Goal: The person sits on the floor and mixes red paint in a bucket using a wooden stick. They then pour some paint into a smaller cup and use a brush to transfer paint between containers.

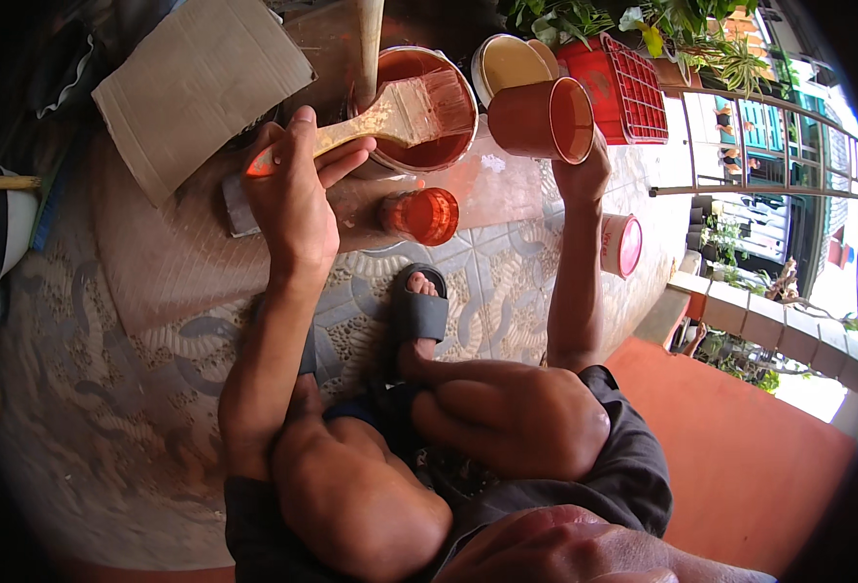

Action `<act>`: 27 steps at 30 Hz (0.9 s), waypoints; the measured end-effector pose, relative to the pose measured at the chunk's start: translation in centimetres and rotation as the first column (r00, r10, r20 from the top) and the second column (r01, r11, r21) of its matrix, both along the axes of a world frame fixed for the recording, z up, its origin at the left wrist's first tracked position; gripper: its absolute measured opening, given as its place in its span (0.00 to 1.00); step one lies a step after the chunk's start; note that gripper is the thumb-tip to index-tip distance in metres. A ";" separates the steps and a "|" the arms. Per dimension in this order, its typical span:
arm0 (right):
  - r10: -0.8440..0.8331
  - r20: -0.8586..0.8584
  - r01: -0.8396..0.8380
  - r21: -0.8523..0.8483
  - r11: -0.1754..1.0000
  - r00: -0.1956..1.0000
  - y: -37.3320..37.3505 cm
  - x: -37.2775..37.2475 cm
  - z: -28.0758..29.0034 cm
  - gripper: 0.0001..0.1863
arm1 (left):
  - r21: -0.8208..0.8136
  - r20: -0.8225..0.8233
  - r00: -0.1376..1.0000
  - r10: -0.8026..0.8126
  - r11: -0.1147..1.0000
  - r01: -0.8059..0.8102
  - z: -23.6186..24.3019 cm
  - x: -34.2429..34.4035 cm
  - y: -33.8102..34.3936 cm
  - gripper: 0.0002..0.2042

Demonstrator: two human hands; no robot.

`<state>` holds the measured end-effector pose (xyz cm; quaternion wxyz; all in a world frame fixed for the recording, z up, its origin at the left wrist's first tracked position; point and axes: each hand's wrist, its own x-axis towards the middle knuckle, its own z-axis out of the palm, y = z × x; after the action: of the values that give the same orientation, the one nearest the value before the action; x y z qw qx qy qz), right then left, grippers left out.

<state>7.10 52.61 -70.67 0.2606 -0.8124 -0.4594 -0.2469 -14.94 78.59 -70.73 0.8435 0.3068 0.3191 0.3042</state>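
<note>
My left hand [298, 199] is closed round the handle of a wide paintbrush [380, 119]. Its handle is pale and paint-smeared with an orange end, and its bristles are stained red. The bristles point right, over the mouth of a paint bucket [400, 160] with red-brown paint inside; I cannot tell if they touch it. In my right hand [582, 175] is a terracotta-coloured pot [521, 119], tilted with its mouth toward the right. Nearer me, below the bucket, stands a small container [427, 216] smeared with orange-red paint.
A wooden pole [368, 49] rises at the bucket. Cardboard [205, 92] lies at the left. Behind the pot are a cream-coloured tub [509, 66] and a red crate [633, 92]. A white bucket with a pink top [623, 245] stands on the patterned tiles [507, 282].
</note>
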 end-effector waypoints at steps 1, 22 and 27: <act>0.101 -0.036 -0.101 0.021 0.995 0.994 -0.3 0.6 0.5 0.12 | 0.012 0.004 0.999 -0.037 0.999 0.037 -0.1 0.0 0.2 0.13; 0.206 -0.961 -0.433 0.109 0.895 0.185 2.0 3.6 3.5 0.16 | 0.332 0.090 0.954 -0.287 0.911 0.243 1.2 -0.2 2.9 0.13; 0.190 -0.948 -0.402 0.075 0.912 0.255 1.8 4.0 2.8 0.17 | 0.242 0.126 0.962 -0.244 0.947 0.209 0.3 -0.4 3.9 0.13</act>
<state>11.13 54.38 -67.84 0.4441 -0.7199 -0.3858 0.3684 -15.30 82.47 -70.48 0.8545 0.4112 0.1788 0.2621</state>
